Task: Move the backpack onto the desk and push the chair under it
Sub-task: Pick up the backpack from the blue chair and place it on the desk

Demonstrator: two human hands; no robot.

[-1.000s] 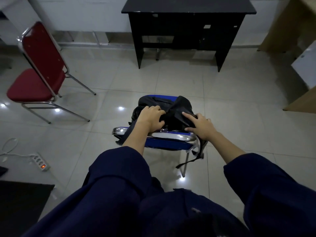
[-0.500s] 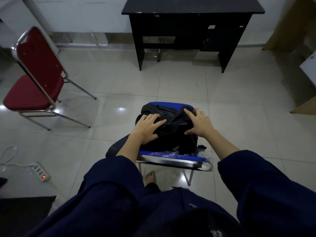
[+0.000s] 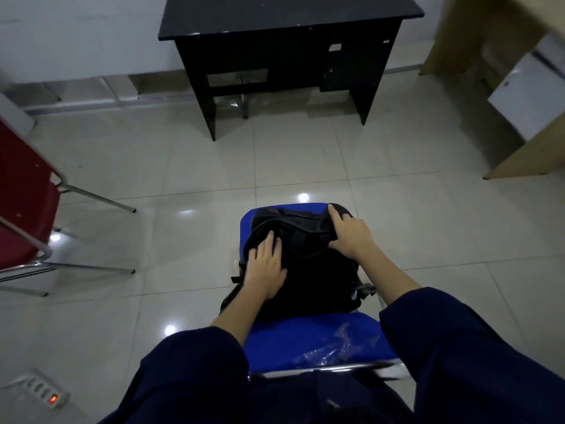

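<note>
A black backpack (image 3: 315, 276) lies on the seat of a blue chair (image 3: 305, 341) with a chrome frame, right below me. My left hand (image 3: 264, 267) presses on the pack's left side, fingers reaching a strap. At the far right corner of the pack, my right hand (image 3: 351, 237) is clenched on the fabric. The black desk (image 3: 275, 13) stands against the far wall, about two floor tiles beyond the chair, with an open knee space under its top. My dark blue sleeves hide the chair's legs.
A red chair (image 3: 21, 209) with chrome legs stands at the left. A white power strip (image 3: 39, 393) lies on the floor at lower left. Wooden furniture (image 3: 516, 148) with a white panel (image 3: 532, 93) stands at the right. Glossy tiled floor lies between chair and desk.
The view has moved forward over the blue chair and the desk looks nearer. Both hands have slid further along the backpack, which now lies flatter on the seat.
</note>
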